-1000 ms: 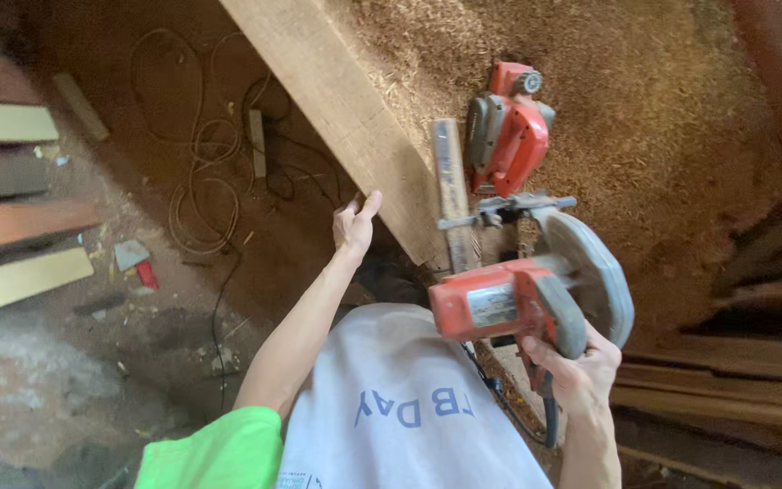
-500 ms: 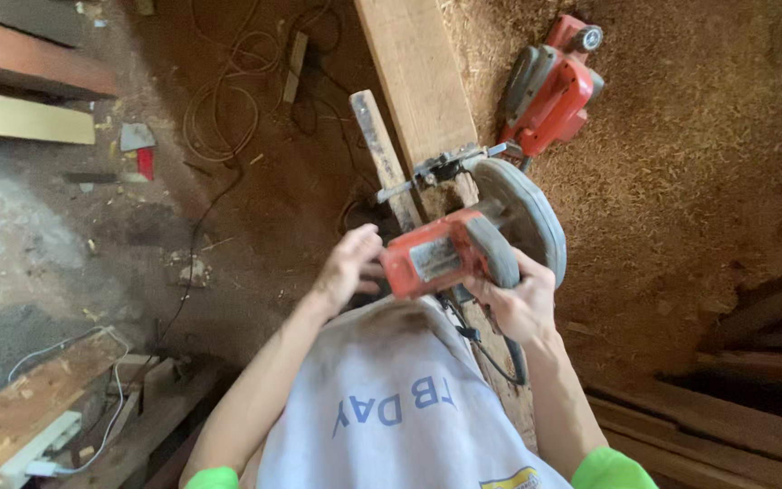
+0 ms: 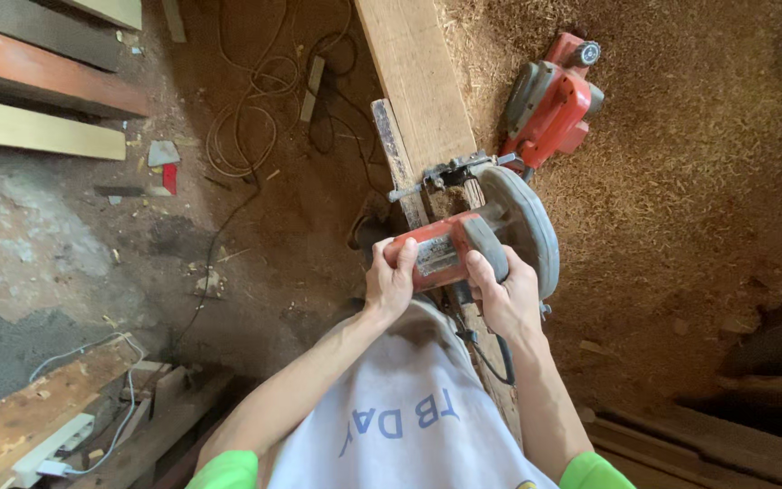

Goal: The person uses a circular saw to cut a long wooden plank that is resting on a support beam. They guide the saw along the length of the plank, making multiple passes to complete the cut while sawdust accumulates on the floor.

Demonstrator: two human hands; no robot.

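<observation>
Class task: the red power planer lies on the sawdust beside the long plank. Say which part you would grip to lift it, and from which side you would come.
Probably grip the red power planer by its grey top handle, coming down from above: it lies with that handle facing up and open sawdust to its right.

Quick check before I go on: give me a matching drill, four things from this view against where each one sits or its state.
Things:
1. circular saw
2. second red power tool
3. long plank
4. coiled cable

Places or states:
A. lying on the sawdust, right of the plank
B. loose on the dirt floor, left of the plank
C. gripped by the left hand and the right hand
D. running from the top of the view down under the saw

Pairs: 1-C, 2-A, 3-D, 4-B
</observation>
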